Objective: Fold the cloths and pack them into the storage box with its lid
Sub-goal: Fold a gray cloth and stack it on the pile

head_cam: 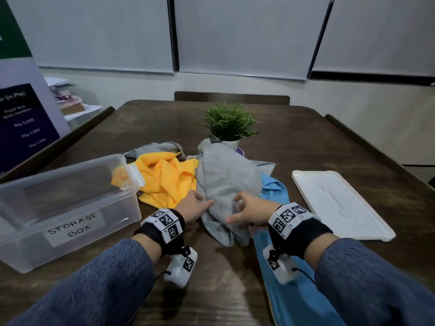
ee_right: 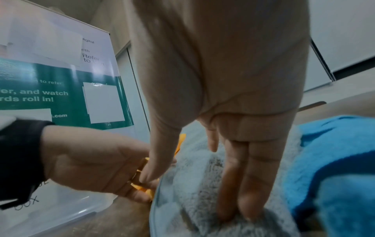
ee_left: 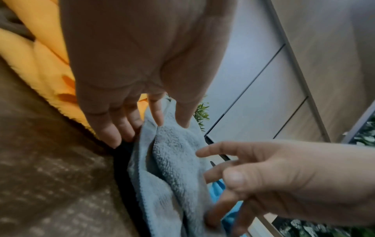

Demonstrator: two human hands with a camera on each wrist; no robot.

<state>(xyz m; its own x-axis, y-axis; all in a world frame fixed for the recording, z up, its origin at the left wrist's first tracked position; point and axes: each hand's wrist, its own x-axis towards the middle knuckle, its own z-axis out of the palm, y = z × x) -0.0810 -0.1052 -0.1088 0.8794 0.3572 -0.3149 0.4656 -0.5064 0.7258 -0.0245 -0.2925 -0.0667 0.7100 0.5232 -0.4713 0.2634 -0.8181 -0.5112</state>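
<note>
A crumpled grey cloth (head_cam: 226, 182) lies mid-table. My left hand (head_cam: 202, 201) touches its left edge with nearly straight fingers; in the left wrist view its thumb and forefinger tips (ee_left: 159, 121) sit on a fold of the grey cloth (ee_left: 172, 160). My right hand (head_cam: 235, 208) rests on the cloth's near right part, fingers (ee_right: 249, 184) laid flat on the pile (ee_right: 192, 184), thumb spread. A yellow cloth (head_cam: 167, 180) lies bunched to the left, a blue cloth (head_cam: 282, 274) runs under my right wrist. The clear storage box (head_cam: 70, 196) stands open at the left, its white lid (head_cam: 339, 203) flat at the right.
A small potted plant (head_cam: 229, 123) stands just behind the cloths. Another grey cloth (head_cam: 155, 147) peeks out behind the yellow one. A printed banner (head_cam: 21, 109) leans at the far left, and chair backs edge the brown table (head_cam: 306, 137).
</note>
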